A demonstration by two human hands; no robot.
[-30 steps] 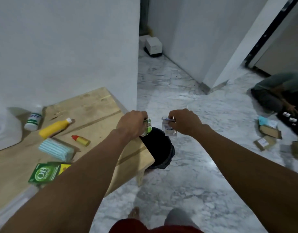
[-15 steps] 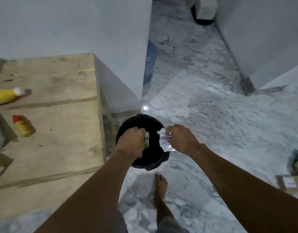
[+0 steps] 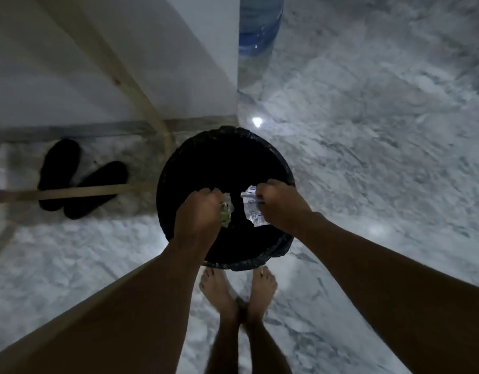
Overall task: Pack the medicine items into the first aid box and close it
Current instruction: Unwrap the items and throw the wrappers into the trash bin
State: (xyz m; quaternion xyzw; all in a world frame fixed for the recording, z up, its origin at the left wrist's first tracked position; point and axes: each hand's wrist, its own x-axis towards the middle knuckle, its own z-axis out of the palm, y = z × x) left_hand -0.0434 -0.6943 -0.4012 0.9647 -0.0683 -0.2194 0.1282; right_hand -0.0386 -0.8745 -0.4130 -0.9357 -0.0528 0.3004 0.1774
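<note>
My left hand (image 3: 199,211) is closed on a greenish wrapper scrap (image 3: 225,210), my right hand (image 3: 276,205) pinches a clear torn wrapper (image 3: 251,209), both over the black bin (image 3: 179,163). Light scraps could flutter past the rim onto the marble floor (image 3: 368,157). Bluish print on the wrapper is unreadable. First aid box and medicines are out of view.

Two scraps of wrapper are held over a black bin (image 3: 179,163) on the marble floor: a greenish scrap (image 3: 226,211) is pinched in the left hand (image 3: 199,214), a white printed scrap (image 3: 251,209) in the right hand (image 3: 280,205). Bare feet (image 3: 238,290) are seen just below the bin, black sandals (image 3: 79,179) to its left.
</note>
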